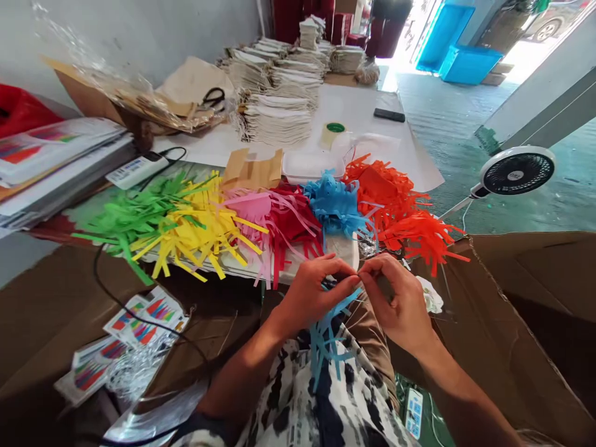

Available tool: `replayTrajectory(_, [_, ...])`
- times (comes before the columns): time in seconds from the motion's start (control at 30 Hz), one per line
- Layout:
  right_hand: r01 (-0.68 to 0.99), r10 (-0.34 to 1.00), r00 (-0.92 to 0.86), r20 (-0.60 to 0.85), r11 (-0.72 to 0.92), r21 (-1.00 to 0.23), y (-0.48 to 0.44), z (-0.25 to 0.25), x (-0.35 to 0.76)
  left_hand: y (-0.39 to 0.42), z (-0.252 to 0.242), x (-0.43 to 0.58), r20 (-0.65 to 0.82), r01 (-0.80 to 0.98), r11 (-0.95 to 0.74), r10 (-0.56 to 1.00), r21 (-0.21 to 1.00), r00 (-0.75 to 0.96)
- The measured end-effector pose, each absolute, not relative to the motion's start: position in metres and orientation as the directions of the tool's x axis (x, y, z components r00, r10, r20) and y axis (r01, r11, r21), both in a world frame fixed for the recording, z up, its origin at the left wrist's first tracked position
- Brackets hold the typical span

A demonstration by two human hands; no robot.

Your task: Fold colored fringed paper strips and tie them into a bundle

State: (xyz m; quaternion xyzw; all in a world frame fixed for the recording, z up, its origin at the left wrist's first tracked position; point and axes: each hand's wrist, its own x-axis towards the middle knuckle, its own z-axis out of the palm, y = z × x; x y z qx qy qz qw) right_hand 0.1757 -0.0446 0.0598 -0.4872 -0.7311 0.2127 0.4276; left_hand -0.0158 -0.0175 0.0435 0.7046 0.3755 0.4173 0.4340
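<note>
Left hand: thumb and forefinger (321,288) pinched, their tips against the other hand's, just off the front edge of the table (342,248).
Right hand: likewise pinched (395,295); anything between the tips is too small to tell.
Blue fringe: one piece (320,341), thin, limp strips hanging under the left hand, below the table's front edge.
Paper bundles: fringed and curling along the table's front, one each of green (149,208), yellow (200,223), pink (249,214), dark red (295,220) and blue (333,202); the orange-red heap (393,198) cannot be counted.
Overhang: several strips droop over the table's edge, and one black cable (135,313) hangs below its left part.
Cardboard: stiff brown sides (526,267) crowd both ends of the table's front.
Fan: one, round and grilled (516,174), right of the table.
Tape: one green-cored roll (335,128), mid-table.
White stacks: thin, stringed pieces (279,118), too many to count, toward the table's back.
</note>
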Motion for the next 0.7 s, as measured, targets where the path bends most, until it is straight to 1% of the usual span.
replayTrajectory(0.07, [0.535,0.894,-0.068,0.443,0.407,-0.74,-0.043,0.06,0.182,-0.016,0.042,-0.017,0.215,0.17,-0.297,0.9,0.94,0.38])
replayTrajectory(0.13, [0.503,0.888,0.084,0.453,0.354,-0.788,-0.041,0.062,0.189,-0.015,0.04,-0.017,0.155,0.169,-0.233,0.913,0.958,0.378])
replayTrajectory(0.17, [0.468,0.893,0.131,0.43,0.326,-0.821,-0.04,0.063,0.192,-0.014,0.04,-0.017,0.125,0.166,-0.198,0.921,0.966,0.369])
replayTrajectory(0.2, [0.427,0.907,0.142,0.396,0.304,-0.852,-0.039,0.063,0.193,-0.013,0.04,-0.016,0.102,0.155,-0.167,0.928,0.974,0.357])
replayTrajectory(0.27, [0.374,0.946,0.051,0.319,0.278,-0.885,-0.037,0.062,0.192,-0.01,0.041,-0.013,0.089,0.113,-0.135,0.935,0.984,0.344])
replayTrajectory(0.33, [0.379,0.956,-0.063,0.285,0.287,-0.88,-0.035,0.058,0.188,-0.006,0.041,-0.008,0.104,0.056,-0.136,0.915,0.989,0.39])
replayTrajectory(0.4, [0.393,0.955,-0.064,0.289,0.29,-0.873,-0.032,0.052,0.186,-0.002,0.04,-0.003,0.134,0.018,-0.159,0.883,0.987,0.45])
replayTrajectory(0.47, [0.364,0.967,0.027,0.253,0.227,-0.903,-0.023,0.049,0.189,0.005,0.037,0.0,0.139,0.026,-0.177,0.847,0.984,0.513])
replayTrajectory(0.57, [0.235,0.959,0.231,0.166,0.111,-0.966,0.003,0.053,0.209,0.021,0.03,-0.003,0.118,0.137,-0.245,0.795,0.96,0.596])
replayTrajectory(0.6, [0.206,0.933,0.313,0.178,0.116,-0.972,0.014,0.057,0.218,0.028,0.028,-0.006,0.122,0.19,-0.291,0.788,0.938,0.604])
replayTrajectory(0.63, [0.218,0.887,0.401,0.229,0.15,-0.964,0.025,0.063,0.229,0.036,0.027,-0.009,0.142,0.249,-0.348,0.793,0.904,0.592])
replayTrajectory(0.67, [0.275,0.823,0.472,0.315,0.202,-0.94,0.036,0.069,0.24,0.044,0.026,-0.012,0.178,0.318,-0.411,0.806,0.854,0.564])
replayTrajectory(0.7, [0.371,0.734,0.522,0.435,0.264,-0.89,0.045,0.074,0.25,0.054,0.026,-0.015,0.226,0.401,-0.474,0.82,0.784,0.526])
